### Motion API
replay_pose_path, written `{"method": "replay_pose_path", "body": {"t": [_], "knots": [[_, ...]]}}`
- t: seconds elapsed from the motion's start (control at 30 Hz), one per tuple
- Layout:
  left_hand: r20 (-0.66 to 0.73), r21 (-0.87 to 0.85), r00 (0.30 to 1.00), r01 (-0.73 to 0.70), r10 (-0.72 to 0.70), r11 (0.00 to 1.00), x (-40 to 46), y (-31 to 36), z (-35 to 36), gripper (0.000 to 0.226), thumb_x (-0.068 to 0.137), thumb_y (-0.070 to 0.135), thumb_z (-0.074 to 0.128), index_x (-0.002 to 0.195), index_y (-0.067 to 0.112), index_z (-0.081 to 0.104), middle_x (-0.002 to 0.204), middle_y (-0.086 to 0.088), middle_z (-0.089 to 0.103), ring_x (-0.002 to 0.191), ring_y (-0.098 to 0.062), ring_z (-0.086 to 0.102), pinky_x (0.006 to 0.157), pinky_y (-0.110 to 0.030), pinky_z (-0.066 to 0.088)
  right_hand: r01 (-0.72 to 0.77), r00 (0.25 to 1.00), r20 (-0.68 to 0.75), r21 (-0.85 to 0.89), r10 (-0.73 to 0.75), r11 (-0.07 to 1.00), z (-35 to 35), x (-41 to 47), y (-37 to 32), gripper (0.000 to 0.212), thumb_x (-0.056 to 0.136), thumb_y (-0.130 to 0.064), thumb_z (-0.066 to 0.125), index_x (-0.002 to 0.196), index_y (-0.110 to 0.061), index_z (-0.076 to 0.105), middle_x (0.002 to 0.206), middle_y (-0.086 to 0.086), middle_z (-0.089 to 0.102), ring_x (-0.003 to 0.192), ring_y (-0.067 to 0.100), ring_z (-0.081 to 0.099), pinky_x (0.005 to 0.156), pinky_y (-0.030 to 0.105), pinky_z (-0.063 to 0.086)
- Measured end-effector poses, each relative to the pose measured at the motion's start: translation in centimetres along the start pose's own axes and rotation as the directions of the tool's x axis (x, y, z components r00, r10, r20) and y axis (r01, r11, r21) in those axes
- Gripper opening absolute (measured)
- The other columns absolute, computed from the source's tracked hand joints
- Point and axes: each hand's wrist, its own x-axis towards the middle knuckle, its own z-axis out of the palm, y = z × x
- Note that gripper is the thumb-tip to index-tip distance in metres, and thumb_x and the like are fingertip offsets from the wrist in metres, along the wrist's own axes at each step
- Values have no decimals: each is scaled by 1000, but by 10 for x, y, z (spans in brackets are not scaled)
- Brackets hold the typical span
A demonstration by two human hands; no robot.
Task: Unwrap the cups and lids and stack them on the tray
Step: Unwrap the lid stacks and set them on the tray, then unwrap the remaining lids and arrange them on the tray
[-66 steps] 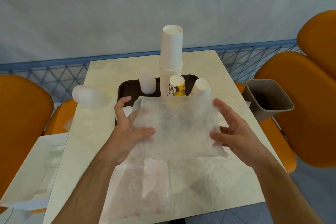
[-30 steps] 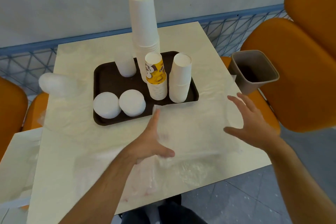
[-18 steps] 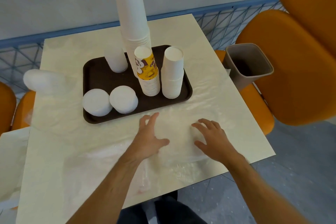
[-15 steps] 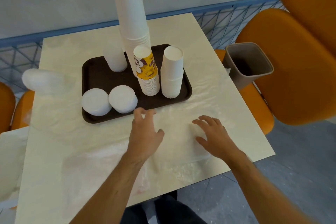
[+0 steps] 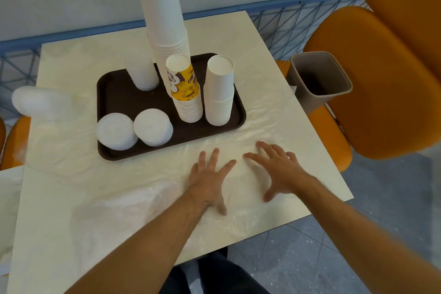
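Cream marble-patterned square table (image 5: 71, 188): we note that it now carries the clear plastic wrapping sheet (image 5: 241, 141) laid flat along its near-right part. A couple of seconds ago we held that sheet up off the table, pinched at both edges. It has come down since, and both hands have moved onto it.

Dark brown rectangular plastic tray (image 5: 112, 93): unchanged across the frames, sitting mid-table just beyond the sheet. On it stand the tall stack of plain white paper cups (image 5: 162, 12), a shorter white cup stack (image 5: 219, 90), a stack topped by a yellow printed cup (image 5: 185, 88) and a small frosted stack (image 5: 142, 71). Two piles of round white plastic lids (image 5: 133, 129) lie at the tray's near-left corner.

A sleeve of white lids still in clear wrap (image 5: 35, 102) lies on its side at the table's left edge, off the tray. We judge this the remaining work.

Grey square waste bin (image 5: 319, 79): right of the table, open; a likely home for the spent wrap.

Left hand (image 5: 210, 179): fingers spread, palm down, pressing the sheet flat. Right hand (image 5: 276, 167): fingers splayed and slightly arched, tips on the sheet. Neither pinches anything.

We read this as smoothing the empty wrapper, that bundle's unpacking done.
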Motion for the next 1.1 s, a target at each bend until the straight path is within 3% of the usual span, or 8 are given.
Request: {"method": "replay_pose_path", "body": {"t": [0.2, 0.4, 0.47, 0.57, 0.67, 0.8, 0.93, 1.1], "knots": [[45, 52, 998, 45, -47, 998, 0, -3, -4, 147, 57, 48, 92, 147, 49, -24, 151, -10, -46, 141, -44, -34, 121, -56, 0, -16, 998, 58, -68, 20, 998, 0, -3, 21, 144, 54, -60, 92, 155, -50, -11, 166, 2, -26, 154, 32, -19, 121, 63, 2], [62, 68, 998, 24, -28, 997, 0, -9, -6, 148, 56, 50, 92, 148, 47, -24, 153, -11, -44, 143, -42, -32, 119, -55, -8, -28, 998, 59, -59, 31, 998, -3, -4, 17, 144, 55, -60, 92, 156, -49, -10, 166, 3, -25, 153, 34, -21, 119, 63, -6], [40, -10, 999, 5, -4, 1000, -3, -12, -10, 139, 59, 61, 85, 151, 45, -18, 157, -8, -37, 146, -36, -29, 120, -53, -9, -40, 998, 46, -10, 40, 999, -6, -6, 11, 139, 57, -62, 90, 156, -49, -7, 167, 1, -23, 153, 34, -21, 119, 64, -7], [-130, -187, 991, -21, -4, 982, -16, -13, -21, 105, 77, 67, 67, 155, 44, 0, 164, 0, -20, 151, -29, -14, 121, -50, 2, -25, 998, -56, 110, 31, 994, -13, -10, -14, 116, 72, -61, 82, 156, -48, 3, 169, -4, -12, 155, 31, -11, 120, 62, 1], [-330, -353, 940, -33, -91, 935, -38, -17, -30, 72, 88, 50, 66, 149, 40, 29, 165, 2, 5, 151, -26, 7, 120, -46, 19, 18, 986, -168, 184, 13, 983, -26, -15, -52, 78, 93, -45, 68, 155, -42, 21, 167, -4, 15, 152, 27, 16, 120, 52, 19], [-428, -558, 870, -41, -246, 829, -69, -45, -37, 47, 91, 32, 69, 135, 30, 53, 149, 3, 40, 137, -17, 37, 112, -31, 32, 99, 972, -233, 273, -34, 957, -46, -12, -106, 56, 99, -29, 61, 150, -33, 39, 156, -6, 41, 137, 21, 44, 115, 39, 35], [-460, -743, 765, -55, -450, 667, -100, -93, -42, 33, 91, 16, 68, 124, 22, 63, 126, 6, 59, 115, -11, 53, 101, -27, 43, 224, 937, -323, 272, -130, 936, -62, 3, -162, 49, 98, -22, 60, 145, -29, 49, 149, -7, 49, 132, 17, 46, 111, 31, 39], [-477, -838, 599, -89, -643, 539, -128, -171, -45, 23, 90, 9, 67, 112, 16, 68, 114, 4, 62, 103, -15, 57, 86, -24, 43, 324, 891, -392, 196, -229, 925, -79, 34, -233, 47, 95, -17, 59, 141, -25, 53, 142, -4, 53, 126, 19, 48, 107, 33, 42]]}}
